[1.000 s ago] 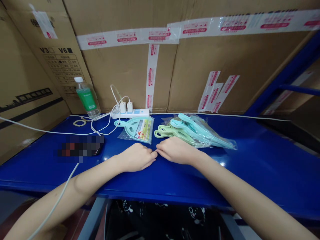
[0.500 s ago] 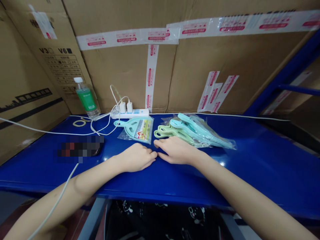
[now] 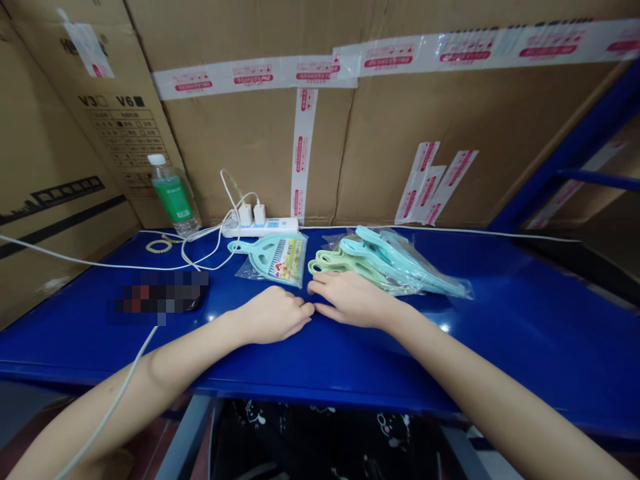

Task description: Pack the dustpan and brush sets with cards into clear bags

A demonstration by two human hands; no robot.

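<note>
My left hand (image 3: 277, 315) rests on the blue tabletop (image 3: 340, 363), its fingers curled in and nothing visible in them. Opposite it lies my right hand (image 3: 353, 300), fingers loosely bent and thumb apart, with nothing in its grasp. The fingertips of the two hands almost meet. Just beyond my left hand is a light-blue mini dustpan with a brush (image 3: 267, 257), wrapped in clear plastic with a picture label. Behind my right hand, several bagged dustpan sets lie in a pile: a green one (image 3: 330, 262) and light-blue ones (image 3: 400, 260). My right hand partly hides the green one.
A white power strip (image 3: 285, 227) with two chargers and looped cables stands at the back. To the left are a green-labelled bottle (image 3: 173, 197), a beaded bracelet (image 3: 159, 246) and a blurred-out dark object (image 3: 165, 295). Taped cardboard (image 3: 240, 133) walls the table; a cable crosses my left forearm.
</note>
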